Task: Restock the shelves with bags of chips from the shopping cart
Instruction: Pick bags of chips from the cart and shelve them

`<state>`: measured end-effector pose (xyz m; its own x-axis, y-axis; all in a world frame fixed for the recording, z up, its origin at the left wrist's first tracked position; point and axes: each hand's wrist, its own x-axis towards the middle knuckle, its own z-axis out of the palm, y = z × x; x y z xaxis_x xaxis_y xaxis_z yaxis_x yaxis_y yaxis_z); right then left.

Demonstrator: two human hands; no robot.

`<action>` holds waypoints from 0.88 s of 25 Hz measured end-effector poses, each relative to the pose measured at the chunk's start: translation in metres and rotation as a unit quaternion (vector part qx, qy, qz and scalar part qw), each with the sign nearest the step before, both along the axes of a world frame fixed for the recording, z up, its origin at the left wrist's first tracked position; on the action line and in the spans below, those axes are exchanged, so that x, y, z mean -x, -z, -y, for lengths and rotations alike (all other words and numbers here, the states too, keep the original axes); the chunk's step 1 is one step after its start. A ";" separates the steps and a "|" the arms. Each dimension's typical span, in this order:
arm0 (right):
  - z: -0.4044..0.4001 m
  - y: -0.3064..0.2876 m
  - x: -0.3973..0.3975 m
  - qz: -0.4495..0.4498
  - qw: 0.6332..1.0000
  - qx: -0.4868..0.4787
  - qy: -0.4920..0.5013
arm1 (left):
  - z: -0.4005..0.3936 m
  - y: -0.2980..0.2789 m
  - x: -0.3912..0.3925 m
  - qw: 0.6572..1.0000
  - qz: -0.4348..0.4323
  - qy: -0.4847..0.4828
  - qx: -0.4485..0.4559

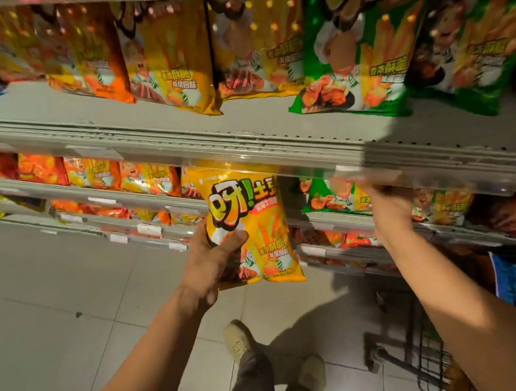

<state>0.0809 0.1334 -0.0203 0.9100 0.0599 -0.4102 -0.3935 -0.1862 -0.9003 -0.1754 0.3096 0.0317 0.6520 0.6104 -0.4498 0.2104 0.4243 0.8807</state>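
Left hand (208,264): gripped yellow bag (250,227), upright.
Right hand (388,205): fingers curled at shelf edge (311,156); grip unclear.

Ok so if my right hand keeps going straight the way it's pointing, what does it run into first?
Probably the shelf edge: your right hand reaches up and forward, its fingers already just under that edge. The green chip bags sit beside and behind it, though depth is hard to judge.

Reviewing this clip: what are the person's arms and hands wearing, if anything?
Nothing shows on them. The left hand and right hand are bare, with no gloves, and no rings or watch can be seen. Both forearms are uncovered down to the frame edge, so no sleeves are in view.
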 end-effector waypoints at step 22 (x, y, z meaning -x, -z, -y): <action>0.016 0.039 -0.006 0.252 0.961 0.025 -0.113 | -0.071 0.068 -0.145 0.989 0.075 0.080 -0.104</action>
